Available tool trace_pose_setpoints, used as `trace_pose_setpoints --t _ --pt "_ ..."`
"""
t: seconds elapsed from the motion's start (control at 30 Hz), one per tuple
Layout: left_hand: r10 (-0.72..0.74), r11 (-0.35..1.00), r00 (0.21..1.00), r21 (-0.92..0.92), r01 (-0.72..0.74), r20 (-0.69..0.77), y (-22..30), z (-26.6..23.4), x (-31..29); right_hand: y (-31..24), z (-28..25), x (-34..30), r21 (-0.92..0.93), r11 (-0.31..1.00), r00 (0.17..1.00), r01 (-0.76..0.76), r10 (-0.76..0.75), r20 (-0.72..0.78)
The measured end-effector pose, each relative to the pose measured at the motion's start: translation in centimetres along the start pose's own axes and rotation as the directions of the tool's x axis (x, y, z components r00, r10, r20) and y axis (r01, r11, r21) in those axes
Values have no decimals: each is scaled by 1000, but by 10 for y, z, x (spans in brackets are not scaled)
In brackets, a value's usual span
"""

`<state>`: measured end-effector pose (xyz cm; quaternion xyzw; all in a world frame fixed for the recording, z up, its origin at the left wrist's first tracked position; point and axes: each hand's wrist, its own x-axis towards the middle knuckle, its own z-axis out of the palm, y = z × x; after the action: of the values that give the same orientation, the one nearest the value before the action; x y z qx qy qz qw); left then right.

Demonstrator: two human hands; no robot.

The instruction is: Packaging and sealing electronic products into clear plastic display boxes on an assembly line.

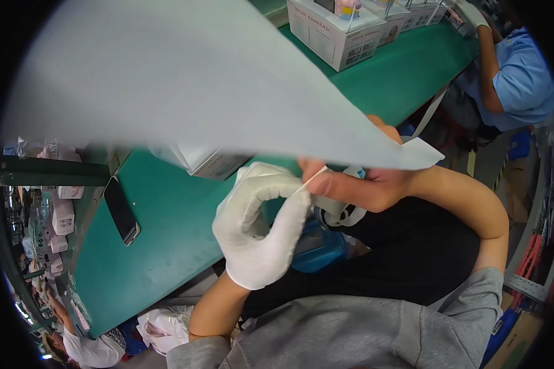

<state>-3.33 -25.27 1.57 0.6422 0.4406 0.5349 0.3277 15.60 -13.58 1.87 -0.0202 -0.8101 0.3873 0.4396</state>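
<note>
My left hand (258, 227) wears a white glove and is closed, thumb and fingers pinched at one end of a thin white strip (309, 180). My bare right hand (357, 189) pinches the strip's other end, fingertips close to the glove. Over the right hand lies the narrow tip of a large pale sheet (184, 80), which is blurred and fills the upper left. Whether the right fingers also grip this sheet I cannot tell. Part of the right hand is hidden beneath it.
Below the sheet a white printed box (218, 165) stands on the green table (160, 209), near a dark phone (122, 212). More white boxes (335, 37) line the far side. A co-worker in blue (523, 80) is at the upper right. Under my hands sits a blue container (320, 249).
</note>
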Motion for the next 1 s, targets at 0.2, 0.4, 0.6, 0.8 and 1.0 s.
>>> trace_pose_setpoints --t 0.2,0.4,0.6,0.8,1.0 --pt "-50 993 981 -117 28 -189 -11 29 8 16 -7 -2 31 994 995 -101 100 22" --pt "-284 907 916 -389 161 -283 -7 49 9 13 -15 6 -75 983 980 -168 175 94" --pt "-242 934 911 -334 126 -334 -9 51 8 28 -9 -2 244 931 963 -270 258 80" --pt "-299 921 879 -352 164 -372 -9 50 8 32 3 -7 196 963 980 -187 196 -26" --pt "-279 928 862 -349 129 -424 -5 53 6 24 -2 0 130 978 987 -162 160 30"
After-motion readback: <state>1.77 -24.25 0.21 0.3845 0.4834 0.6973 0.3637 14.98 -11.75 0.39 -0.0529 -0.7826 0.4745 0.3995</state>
